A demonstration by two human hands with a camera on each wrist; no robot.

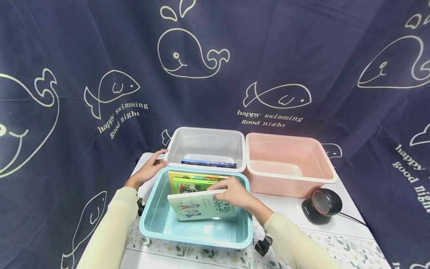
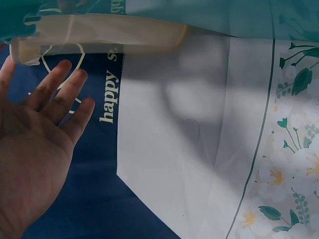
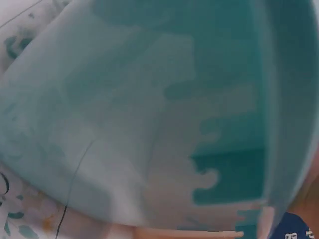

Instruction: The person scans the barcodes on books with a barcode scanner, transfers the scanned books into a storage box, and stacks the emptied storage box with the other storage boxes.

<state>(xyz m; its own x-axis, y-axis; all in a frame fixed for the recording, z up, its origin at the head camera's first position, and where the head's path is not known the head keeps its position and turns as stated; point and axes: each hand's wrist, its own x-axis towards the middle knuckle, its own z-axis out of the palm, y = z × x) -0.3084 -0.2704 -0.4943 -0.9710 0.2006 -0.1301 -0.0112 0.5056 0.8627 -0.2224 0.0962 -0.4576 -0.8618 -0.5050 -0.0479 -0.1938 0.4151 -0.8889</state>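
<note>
My right hand (image 1: 235, 192) pinches the top edge of a pale green book (image 1: 201, 205), which leans inside the light blue bin (image 1: 195, 243). Behind it in that bin stand a brighter green picture book (image 1: 188, 185) and a yellow one (image 1: 198, 175). At the left rim of the grey bin (image 1: 209, 131) is my left hand (image 1: 152, 170), its fingers touching the rim. The left wrist view shows that hand (image 2: 42, 119) with fingers spread and nearly straight. In the right wrist view the blue bin's wall (image 3: 124, 99) fills most of the picture, and the hand's grip is hidden.
A dark blue book (image 1: 208, 163) lies in the grey bin. The pink bin (image 1: 289, 179) stands to the right. In front of it is a black round device (image 1: 324, 203) with a cable. A dark whale-print curtain (image 1: 201, 101) hangs behind the white table (image 1: 279, 213).
</note>
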